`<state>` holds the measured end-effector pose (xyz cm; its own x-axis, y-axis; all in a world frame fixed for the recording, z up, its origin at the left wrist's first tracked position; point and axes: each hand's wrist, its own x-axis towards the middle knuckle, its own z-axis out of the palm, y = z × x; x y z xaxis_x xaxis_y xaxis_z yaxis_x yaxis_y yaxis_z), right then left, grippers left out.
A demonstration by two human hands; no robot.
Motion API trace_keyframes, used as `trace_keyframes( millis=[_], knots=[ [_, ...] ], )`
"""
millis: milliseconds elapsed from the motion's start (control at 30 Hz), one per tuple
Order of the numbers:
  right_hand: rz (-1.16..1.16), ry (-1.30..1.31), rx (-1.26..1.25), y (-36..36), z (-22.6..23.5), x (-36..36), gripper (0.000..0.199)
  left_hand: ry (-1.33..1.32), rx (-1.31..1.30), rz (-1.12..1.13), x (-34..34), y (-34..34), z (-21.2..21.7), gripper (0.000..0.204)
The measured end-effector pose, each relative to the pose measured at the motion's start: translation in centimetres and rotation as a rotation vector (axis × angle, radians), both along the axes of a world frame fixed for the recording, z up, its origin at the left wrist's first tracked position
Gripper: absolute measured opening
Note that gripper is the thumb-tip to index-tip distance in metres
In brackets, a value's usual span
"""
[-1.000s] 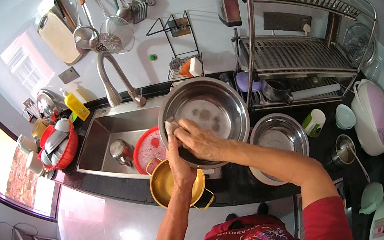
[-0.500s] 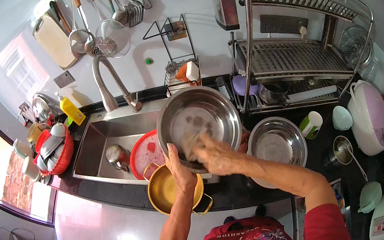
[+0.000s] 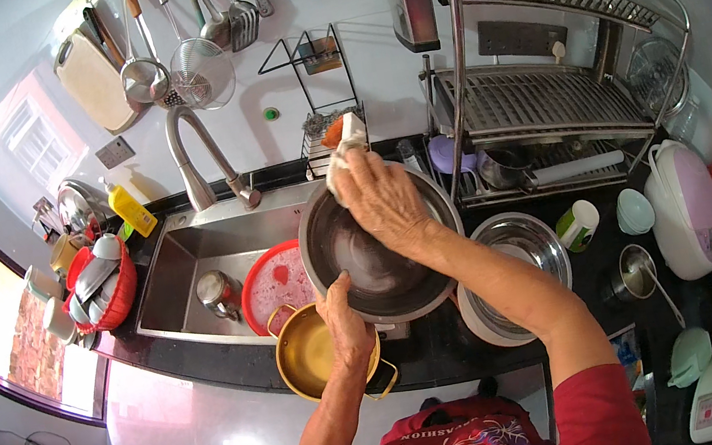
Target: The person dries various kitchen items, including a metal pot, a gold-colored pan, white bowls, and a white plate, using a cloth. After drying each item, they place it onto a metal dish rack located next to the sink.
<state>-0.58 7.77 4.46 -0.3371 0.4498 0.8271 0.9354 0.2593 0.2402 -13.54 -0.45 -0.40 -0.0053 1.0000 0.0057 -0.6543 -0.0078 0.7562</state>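
Note:
A wide stainless steel basin (image 3: 385,288) is tilted up over the counter beside the sink. My left hand (image 3: 348,328) grips its near left rim, thumb inside the wall. At the far rim, my right hand (image 3: 383,204) presses a pale, crumpled cloth (image 3: 345,154) against the metal, fingers closed over it. Just left of my left wrist sits a golden two-handled pot (image 3: 301,354). Behind it, a red basin (image 3: 268,300) with cloudy water is partly covered by the steel basin. Under my right forearm, a second steel bowl (image 3: 556,261) stands on the counter.
The sink (image 3: 181,264) holds a metal mug (image 3: 216,291) beneath a tall faucet (image 3: 188,160). Dishes fill a red basket (image 3: 120,292) at the left. On the right are a dish rack (image 3: 542,104), a patterned cup (image 3: 577,225), a small pot (image 3: 635,276) and a rice cooker (image 3: 687,207).
My right hand has moved with the cloth from the steel basin's inside to its far rim. The basin has shifted slightly right and tilted, its inside now darker.

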Motion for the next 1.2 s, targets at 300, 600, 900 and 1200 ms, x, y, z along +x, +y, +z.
trace_keyframes(
  millis=[300, 600, 900, 1200],
  knots=[
    [-0.077, -0.177, -0.292, -4.3, -4.0, 5.4, 0.03, 0.107, 0.017, 0.049, 0.4, 1.0, -1.2, 0.049],
    [0.38, 0.218, -0.734, -11.6, -2.3, 1.2, 0.03, 0.024, 0.027, 0.126, 0.2, 1.5, -2.6, 0.04],
    [0.333, -0.301, -0.265, -10.8, 0.7, 3.7, 0.004, 0.48, 0.283, 0.175, -1.6, 1.1, 1.2, 0.063],
    [0.309, -0.461, -0.299, -10.9, 7.5, 5.1, 0.007, 1.765, 1.143, 0.176, -2.9, -0.9, 6.3, 0.025]
  ],
)
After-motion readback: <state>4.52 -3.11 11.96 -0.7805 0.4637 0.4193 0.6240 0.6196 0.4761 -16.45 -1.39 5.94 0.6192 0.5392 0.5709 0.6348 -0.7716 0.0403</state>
